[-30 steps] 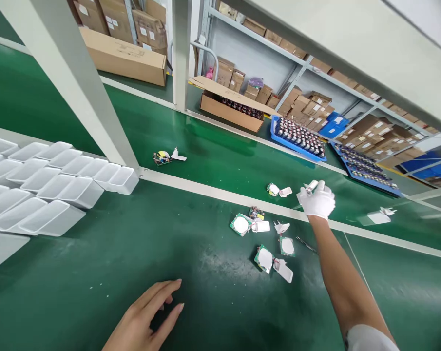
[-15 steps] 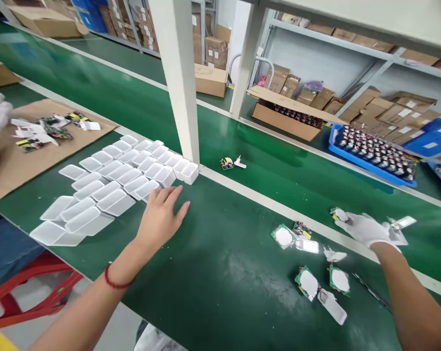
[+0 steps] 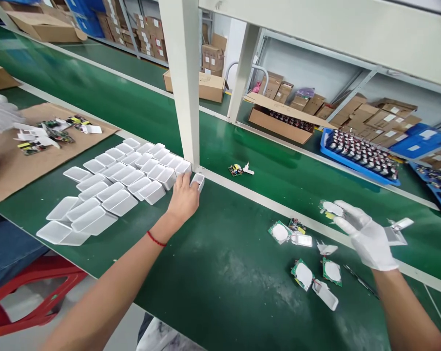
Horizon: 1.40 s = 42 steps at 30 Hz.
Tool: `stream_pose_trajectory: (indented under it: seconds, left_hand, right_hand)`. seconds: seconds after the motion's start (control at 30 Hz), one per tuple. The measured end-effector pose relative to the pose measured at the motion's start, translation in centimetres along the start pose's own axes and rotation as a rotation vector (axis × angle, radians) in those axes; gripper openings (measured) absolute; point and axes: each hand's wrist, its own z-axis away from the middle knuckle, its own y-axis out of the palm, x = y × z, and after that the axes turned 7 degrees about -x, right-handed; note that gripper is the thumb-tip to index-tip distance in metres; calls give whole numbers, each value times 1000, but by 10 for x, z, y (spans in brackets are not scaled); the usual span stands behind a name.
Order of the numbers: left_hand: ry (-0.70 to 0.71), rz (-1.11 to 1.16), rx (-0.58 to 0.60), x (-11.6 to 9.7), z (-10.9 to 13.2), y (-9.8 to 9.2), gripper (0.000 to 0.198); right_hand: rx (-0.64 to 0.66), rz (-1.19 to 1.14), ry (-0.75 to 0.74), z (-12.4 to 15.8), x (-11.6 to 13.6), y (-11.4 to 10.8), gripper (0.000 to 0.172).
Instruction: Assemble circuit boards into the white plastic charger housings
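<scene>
My bare left hand (image 3: 185,196) reaches to the right end of several open white plastic cases (image 3: 120,201) grouped on the green table. Its fingers are closed on one white plastic case (image 3: 201,181), which stands a little apart beside the post. My gloved right hand (image 3: 366,234) pinches a circuit board (image 3: 332,208) with a white round pad, above the conveyor. Below it lie more boards with white pads (image 3: 303,274) and small white plastic parts (image 3: 325,295). A pen-like black tool (image 3: 361,281) rests beside them.
A beige post (image 3: 185,97) rises at the table's back edge. One board (image 3: 236,169) lies on the green belt. At the left, a co-worker's gloved hand (image 3: 3,114) is near boards on cardboard (image 3: 8,168). A blue tray (image 3: 359,156) of parts stands beyond the belt.
My left hand has moved right and closed on the end case, which is now apart from the group. My right hand has turned and lifted slightly, with the circuit board still in it.
</scene>
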Motion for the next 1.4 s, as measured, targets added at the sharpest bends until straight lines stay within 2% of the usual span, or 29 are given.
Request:
stream_pose_trajectory:
  seconds: [0.1, 0.2, 0.23, 0.3, 0.4, 0.47, 0.53, 0.6, 0.77, 1.03, 1.4]
  left_hand:
    - [65, 120, 100, -22, 33, -6, 16]
    - [89, 220, 221, -45, 71, -18, 9]
    - [88, 254, 258, -51, 83, -23, 13]
    - [48, 362, 357, -57, 99, -33, 36]
    - [-67, 526, 529, -57, 109, -37, 75]
    - [-61, 562, 581, -56, 109, -34, 75]
    - [-20, 566, 579, -58, 109, -29, 65]
    - [-16, 577, 557, -62, 109, -27, 58]
    - [15, 704, 485, -78, 112, -38, 52]
    - [13, 796, 490, -90, 113, -39, 51]
    - [47, 747, 519, -94, 113, -37, 55]
  right_hand:
    - [162, -322, 138, 30, 40, 23, 55]
    - [310, -529, 135, 60, 70, 48, 60]
    - [365, -580, 124, 70, 78, 55, 60]
    - [455, -638, 86, 87, 91, 67, 59]
    - [514, -561, -101, 106, 105, 77, 57]
    - [502, -437, -330, 114, 113, 80, 58]
    - [466, -328, -569, 120, 119, 81, 63]
    - [432, -242, -734, 124, 123, 81, 66]
    - [356, -61, -891, 133, 130, 75, 65]
    - [469, 92, -891, 132, 143, 59, 37]
    - [404, 186, -924, 136, 149, 58, 17]
